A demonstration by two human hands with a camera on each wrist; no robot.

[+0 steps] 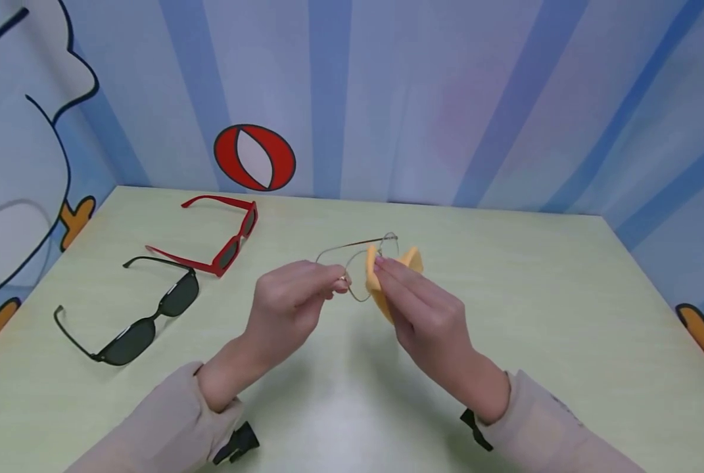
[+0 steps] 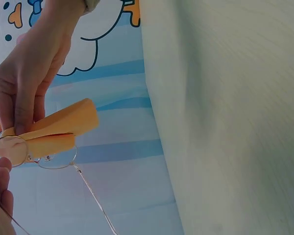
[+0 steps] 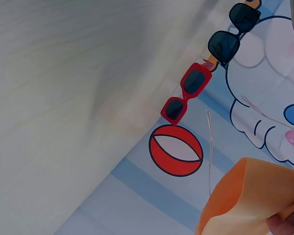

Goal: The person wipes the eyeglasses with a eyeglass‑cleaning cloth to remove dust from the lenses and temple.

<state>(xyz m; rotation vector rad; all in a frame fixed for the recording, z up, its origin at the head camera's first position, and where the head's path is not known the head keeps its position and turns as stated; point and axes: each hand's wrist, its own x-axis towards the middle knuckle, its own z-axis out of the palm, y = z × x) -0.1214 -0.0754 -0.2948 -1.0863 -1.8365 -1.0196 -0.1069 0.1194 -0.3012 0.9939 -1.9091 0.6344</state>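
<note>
Both hands are raised over the table around a pair of thin wire-framed eyeglasses (image 1: pixel 361 300). My left hand (image 1: pixel 292 292) pinches the frame at its left side with thumb and fingers. In my right hand (image 1: pixel 431 315) is a yellow-orange cloth (image 1: pixel 376 289), folded about the glasses' other lens and pinched there. The left wrist view shows the cloth (image 2: pixel 63 123) hanging in a fold behind the round rims, one thin temple (image 2: pixel 95 196) slanting down. Close by in the right wrist view, the cloth (image 3: pixel 250 200) hides most of the glasses.
Red-framed sunglasses (image 1: pixel 227 256) lie unfolded at the back left of the pale table (image 1: pixel 535 315). Nearer on the left are black sunglasses (image 1: pixel 129 341), temples also spread. A blue striped backdrop (image 1: pixel 375 98) with cartoon figures stands behind the table.
</note>
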